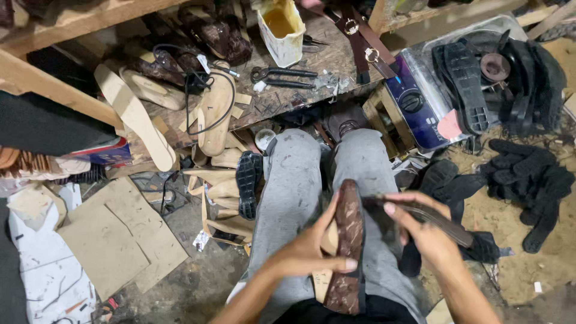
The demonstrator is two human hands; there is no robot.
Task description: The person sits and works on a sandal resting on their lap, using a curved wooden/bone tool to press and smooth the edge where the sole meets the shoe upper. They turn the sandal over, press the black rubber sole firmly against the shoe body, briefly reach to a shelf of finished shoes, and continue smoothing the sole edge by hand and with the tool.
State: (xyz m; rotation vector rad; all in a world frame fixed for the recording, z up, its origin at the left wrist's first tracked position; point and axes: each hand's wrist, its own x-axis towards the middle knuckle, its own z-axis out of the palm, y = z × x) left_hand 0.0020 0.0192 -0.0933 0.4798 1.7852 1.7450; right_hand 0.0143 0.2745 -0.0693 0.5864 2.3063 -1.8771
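I sit with grey trousers over my lap. My left hand (pixel 312 247) grips a brown patterned shoe upper on its last (pixel 348 240), held upright along my lap with the toe pointing away. My right hand (pixel 420 225) holds a dark flat sole (pixel 441 219) by its near end, just to the right of the shoe, close to its side. The two pieces are nearly touching at the top; whether they are in contact I cannot tell.
A cluttered wooden bench (pixel 300 72) lies ahead with pliers (pixel 282 77), a yellowish glue tub (pixel 281 27), tan insoles (pixel 135 117) and brown straps (pixel 360 42). Black soles (pixel 528 174) pile on the right, by a small oven (pixel 420 102). Cardboard pieces (pixel 117 240) lie left.
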